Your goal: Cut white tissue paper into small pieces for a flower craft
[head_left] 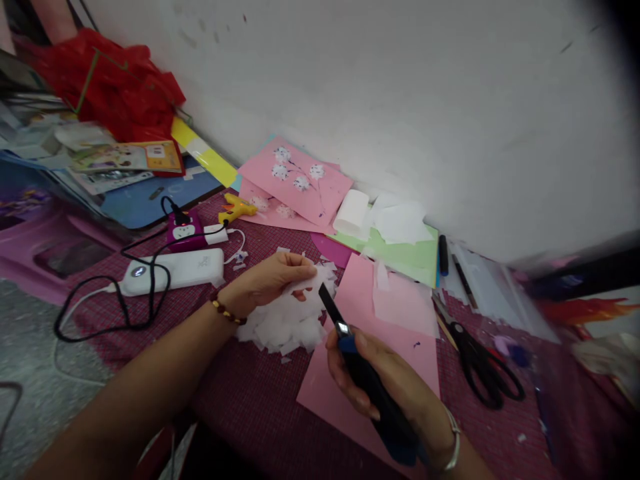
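I see the left hand over the heap of small, thin white paper scraps, its thumb and finger seemingly pinching a limp white paper piece; fingertip contact is too blurred for me to be certain. The right hand has its grip wrapped around a blue-and-black utility knife. From my view the knife's long axis slants up and left, its dark, flat blade ending just beside the left fingertips. The heap lies left of the knife, nearer the left hand. Its scraps look soft and rough-edged; beneath the right hand, a smooth, stiff-looking pink card sheet rests on the plum, checked-cloth worktop.
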A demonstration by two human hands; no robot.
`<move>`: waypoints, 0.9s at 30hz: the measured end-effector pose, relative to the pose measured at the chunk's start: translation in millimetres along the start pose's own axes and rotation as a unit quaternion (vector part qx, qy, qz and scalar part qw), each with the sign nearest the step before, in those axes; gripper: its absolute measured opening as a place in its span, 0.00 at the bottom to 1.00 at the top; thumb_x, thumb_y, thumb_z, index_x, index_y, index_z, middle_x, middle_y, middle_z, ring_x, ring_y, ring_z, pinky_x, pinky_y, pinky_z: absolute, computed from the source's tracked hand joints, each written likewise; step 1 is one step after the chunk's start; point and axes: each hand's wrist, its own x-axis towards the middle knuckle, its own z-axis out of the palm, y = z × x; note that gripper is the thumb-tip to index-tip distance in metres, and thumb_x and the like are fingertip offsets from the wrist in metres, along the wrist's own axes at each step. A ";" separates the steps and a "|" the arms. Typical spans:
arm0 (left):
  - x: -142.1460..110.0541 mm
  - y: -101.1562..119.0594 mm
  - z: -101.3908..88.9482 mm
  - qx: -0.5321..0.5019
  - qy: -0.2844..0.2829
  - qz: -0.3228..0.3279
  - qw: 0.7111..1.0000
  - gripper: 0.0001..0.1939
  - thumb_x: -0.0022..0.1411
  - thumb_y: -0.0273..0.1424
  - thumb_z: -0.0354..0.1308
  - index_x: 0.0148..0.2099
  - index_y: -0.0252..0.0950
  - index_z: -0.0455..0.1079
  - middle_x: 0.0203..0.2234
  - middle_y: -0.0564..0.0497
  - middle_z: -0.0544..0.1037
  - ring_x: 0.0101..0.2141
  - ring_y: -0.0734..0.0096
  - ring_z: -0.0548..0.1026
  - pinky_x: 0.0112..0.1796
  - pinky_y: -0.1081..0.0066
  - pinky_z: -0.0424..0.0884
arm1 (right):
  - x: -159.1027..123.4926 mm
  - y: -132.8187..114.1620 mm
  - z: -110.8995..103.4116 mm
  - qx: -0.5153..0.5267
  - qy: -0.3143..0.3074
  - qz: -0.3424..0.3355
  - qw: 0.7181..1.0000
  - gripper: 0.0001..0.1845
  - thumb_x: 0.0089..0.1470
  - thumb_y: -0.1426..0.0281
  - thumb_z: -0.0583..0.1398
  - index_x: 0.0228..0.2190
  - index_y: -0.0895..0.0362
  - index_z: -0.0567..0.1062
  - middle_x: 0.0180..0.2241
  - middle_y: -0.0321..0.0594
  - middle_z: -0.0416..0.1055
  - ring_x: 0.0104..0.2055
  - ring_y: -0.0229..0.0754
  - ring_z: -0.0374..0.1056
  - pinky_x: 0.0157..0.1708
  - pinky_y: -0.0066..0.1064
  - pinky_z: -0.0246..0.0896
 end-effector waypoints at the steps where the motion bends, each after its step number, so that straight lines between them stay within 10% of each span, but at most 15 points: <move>1: -0.1 0.5 -0.5 -0.001 0.002 0.002 1.000 0.21 0.45 0.42 0.73 0.25 0.33 0.67 0.19 0.58 0.66 0.21 0.80 0.67 0.22 0.78 0.70 | -0.2 0.2 0.4 -0.002 -0.001 0.002 1.000 0.21 0.66 0.53 0.55 0.45 0.59 0.73 0.28 0.35 0.72 0.15 0.25 0.57 0.12 0.16 0.52; 27: -1.4 -0.5 -5.2 -0.017 -0.032 -0.001 0.999 0.19 0.49 0.41 0.72 0.28 0.32 0.70 0.20 0.57 0.69 0.20 0.81 0.66 0.21 0.78 0.69 | -0.1 1.5 -0.9 -0.026 0.008 0.028 0.999 0.21 0.65 0.52 0.55 0.42 0.57 0.71 0.27 0.34 0.71 0.16 0.26 0.57 0.12 0.17 0.52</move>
